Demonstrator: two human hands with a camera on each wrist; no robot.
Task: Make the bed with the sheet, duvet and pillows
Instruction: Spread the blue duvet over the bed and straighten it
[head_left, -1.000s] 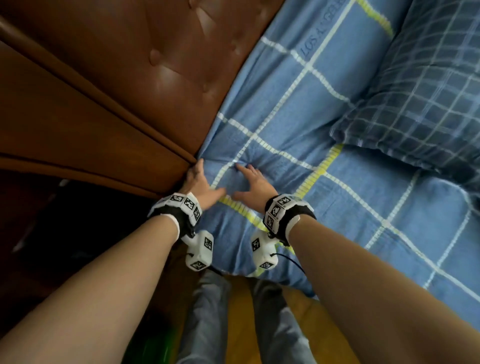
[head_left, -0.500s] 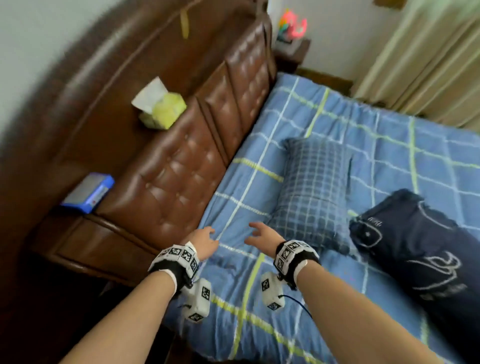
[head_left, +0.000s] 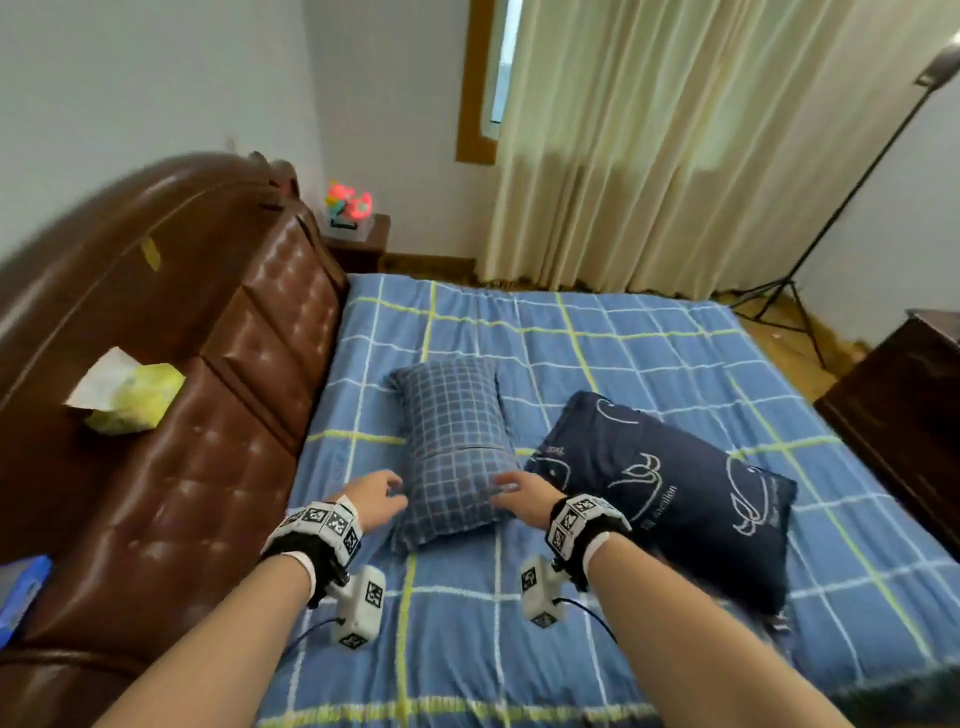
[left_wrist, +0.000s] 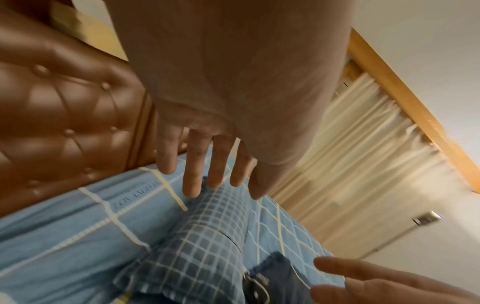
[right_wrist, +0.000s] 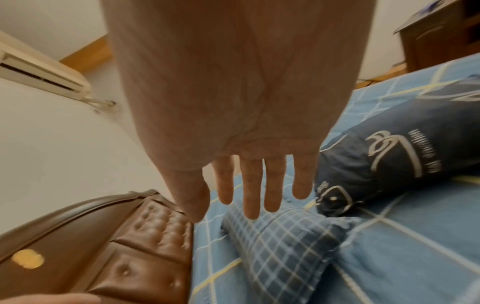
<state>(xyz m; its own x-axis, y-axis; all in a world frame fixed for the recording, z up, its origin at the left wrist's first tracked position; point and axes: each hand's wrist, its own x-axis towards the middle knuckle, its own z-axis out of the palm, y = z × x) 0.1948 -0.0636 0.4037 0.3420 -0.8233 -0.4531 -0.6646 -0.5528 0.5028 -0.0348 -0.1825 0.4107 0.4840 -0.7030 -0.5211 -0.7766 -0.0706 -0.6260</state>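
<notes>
A blue checked sheet (head_left: 649, 364) covers the mattress. On it lies a small blue plaid pillow (head_left: 452, 447), and to its right a dark navy pillow (head_left: 670, 488) with white whale drawings. My left hand (head_left: 379, 493) hovers at the plaid pillow's near left corner with fingers spread and straight. My right hand (head_left: 514, 491) hovers at its near right corner, fingers straight too. In the left wrist view the left hand (left_wrist: 207, 174) holds nothing above the plaid pillow (left_wrist: 205, 246). The right hand (right_wrist: 259, 195) is likewise empty above the plaid pillow (right_wrist: 280, 242).
A brown tufted leather headboard (head_left: 218, 415) runs along the left. On its ledge sit a yellow tissue pack (head_left: 130, 395) and a blue box (head_left: 21, 587). A nightstand with a pink toy (head_left: 348, 208), cream curtains (head_left: 675, 145), a lamp stand (head_left: 810, 254) and a dark cabinet (head_left: 914, 405) surround the bed.
Both hands lifted off the sheet at the headboard corner and moved forward to the plaid pillow. The head view rose from the corner to the whole bed.
</notes>
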